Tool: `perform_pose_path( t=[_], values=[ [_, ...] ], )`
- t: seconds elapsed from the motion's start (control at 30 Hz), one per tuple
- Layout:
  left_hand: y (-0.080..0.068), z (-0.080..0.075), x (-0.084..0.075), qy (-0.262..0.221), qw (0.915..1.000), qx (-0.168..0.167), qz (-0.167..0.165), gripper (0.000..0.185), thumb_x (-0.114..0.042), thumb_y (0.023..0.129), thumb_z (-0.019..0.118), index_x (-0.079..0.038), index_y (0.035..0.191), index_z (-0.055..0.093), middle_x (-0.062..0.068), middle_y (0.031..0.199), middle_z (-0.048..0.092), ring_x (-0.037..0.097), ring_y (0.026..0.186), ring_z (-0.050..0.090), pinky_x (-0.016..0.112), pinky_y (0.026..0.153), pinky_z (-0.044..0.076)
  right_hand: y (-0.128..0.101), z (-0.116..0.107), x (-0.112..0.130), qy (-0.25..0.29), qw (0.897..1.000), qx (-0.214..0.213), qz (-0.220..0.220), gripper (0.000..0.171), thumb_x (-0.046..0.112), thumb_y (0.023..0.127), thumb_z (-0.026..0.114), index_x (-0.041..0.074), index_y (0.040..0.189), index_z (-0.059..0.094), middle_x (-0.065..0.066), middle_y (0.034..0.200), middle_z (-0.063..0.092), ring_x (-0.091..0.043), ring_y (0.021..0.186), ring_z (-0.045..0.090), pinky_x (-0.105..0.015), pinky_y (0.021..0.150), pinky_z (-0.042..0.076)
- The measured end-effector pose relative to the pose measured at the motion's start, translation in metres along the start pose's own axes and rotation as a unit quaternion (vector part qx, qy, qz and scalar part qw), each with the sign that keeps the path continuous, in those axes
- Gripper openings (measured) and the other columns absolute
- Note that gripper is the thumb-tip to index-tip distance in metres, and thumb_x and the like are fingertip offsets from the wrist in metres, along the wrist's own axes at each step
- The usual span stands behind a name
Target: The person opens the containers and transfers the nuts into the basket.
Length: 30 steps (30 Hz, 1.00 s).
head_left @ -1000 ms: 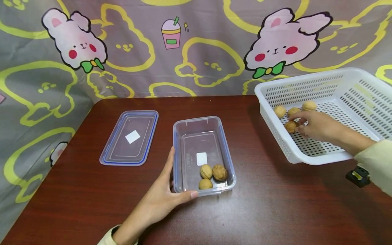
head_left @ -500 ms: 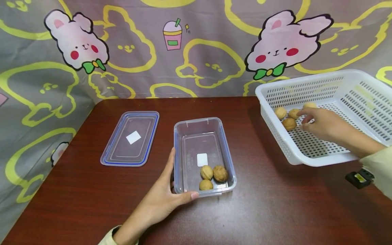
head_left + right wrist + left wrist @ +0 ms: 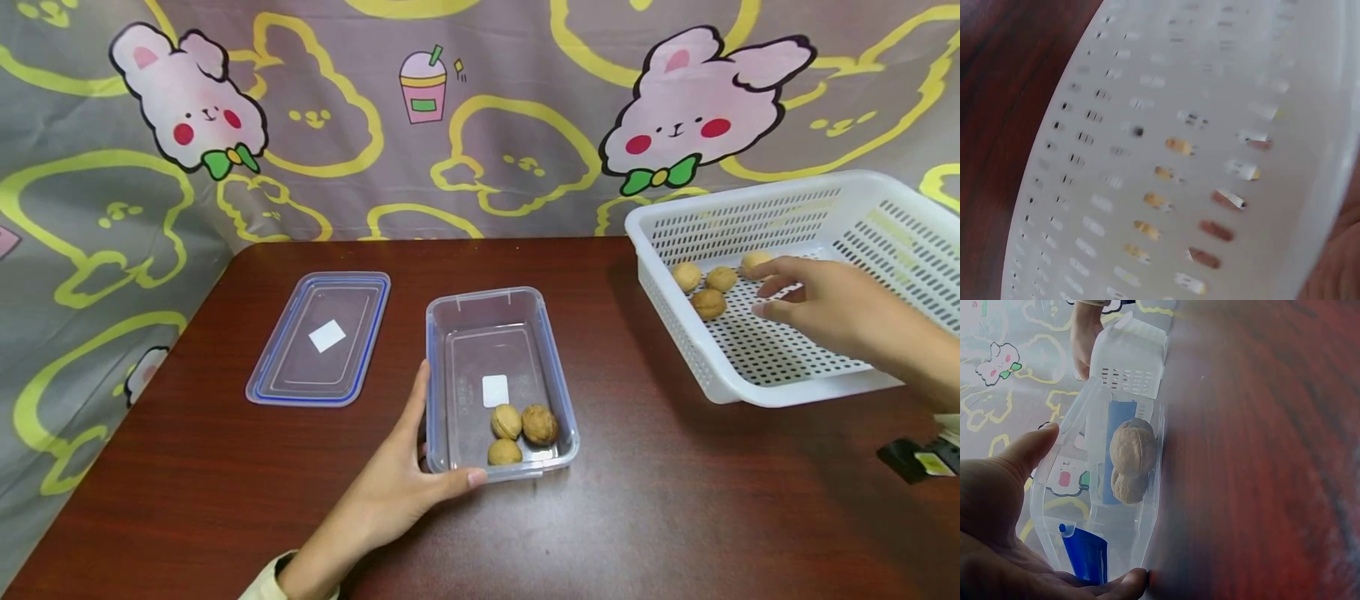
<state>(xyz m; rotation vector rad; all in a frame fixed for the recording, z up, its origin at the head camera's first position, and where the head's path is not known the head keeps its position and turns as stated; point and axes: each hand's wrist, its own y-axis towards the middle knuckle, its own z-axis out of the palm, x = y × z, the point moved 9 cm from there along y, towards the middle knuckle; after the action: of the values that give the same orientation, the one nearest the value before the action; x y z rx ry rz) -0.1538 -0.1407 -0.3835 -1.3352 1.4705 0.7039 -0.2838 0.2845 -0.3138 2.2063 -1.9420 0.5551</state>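
Note:
In the head view, my left hand [image 3: 401, 475] grips the near left corner of a clear plastic food container [image 3: 491, 350], its thumb over the front rim. Inside, at the near end, lie three walnuts [image 3: 538, 425]. My right hand [image 3: 832, 304] reaches over the white basket [image 3: 738, 387], thumb and fingers parted, nothing seen between them. Its fingertips are close to a pale walnut [image 3: 753, 261], partly hidden behind them; contact cannot be told. Several walnuts sit in that left end, a darker walnut [image 3: 708, 304] nearest. The right wrist view is mostly the basket's slotted wall [image 3: 1166, 162].
A clear lid [image 3: 322, 337] with a blue seal lies flat on the brown table [image 3: 600, 517], left of the container. Behind the table hangs a curtain [image 3: 517, 150] printed with cartoon rabbits. The basket's raised rim stands around the walnuts.
My right hand has let go of the darker walnut, which stays in the basket, and has shifted right towards the pale one. The left hand and the container have stayed put.

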Motion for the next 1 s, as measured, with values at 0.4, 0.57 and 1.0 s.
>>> perform_pose_path(
  t=[0.4,0.57,1.0],
  values=[
    [0.0,0.0,0.001,0.001,1.0,0.0,-0.007,0.131,-0.029,0.082,0.092,-0.038,0.168,-0.007,0.015,0.174,0.019,0.033,0.134,0.057,0.044,0.107,0.051,-0.021,-0.01,0.041,0.03,0.997,-0.064,-0.033,0.041,0.016,0.1,0.07,0.0,0.137,0.062,-0.033,0.131,0.065,-0.052,0.114,0.064,-0.04,0.076,0.049],
    [0.0,0.0,0.0,0.007,0.9999,-0.002,-0.007,0.132,-0.03,0.082,0.092,-0.038,0.168,-0.007,0.015,0.174,0.02,0.033,0.133,0.057,0.045,0.107,0.051,-0.027,-0.01,0.063,0.074,0.992,-0.087,-0.049,0.044,0.013,0.098,0.073,0.003,0.139,0.062,-0.029,0.136,0.063,-0.049,0.116,0.064,-0.011,0.071,0.045],
    [-0.002,-0.001,0.001,0.002,0.9999,-0.003,-0.01,0.132,-0.028,0.081,0.092,-0.038,0.168,-0.007,0.019,0.172,0.025,0.03,0.124,0.064,0.038,0.1,0.054,-0.039,0.002,0.117,0.185,0.972,-0.09,-0.114,0.048,0.017,0.097,0.076,0.012,0.143,0.062,-0.017,0.14,0.063,-0.037,0.114,0.067,-0.001,0.08,0.043]
  ],
)
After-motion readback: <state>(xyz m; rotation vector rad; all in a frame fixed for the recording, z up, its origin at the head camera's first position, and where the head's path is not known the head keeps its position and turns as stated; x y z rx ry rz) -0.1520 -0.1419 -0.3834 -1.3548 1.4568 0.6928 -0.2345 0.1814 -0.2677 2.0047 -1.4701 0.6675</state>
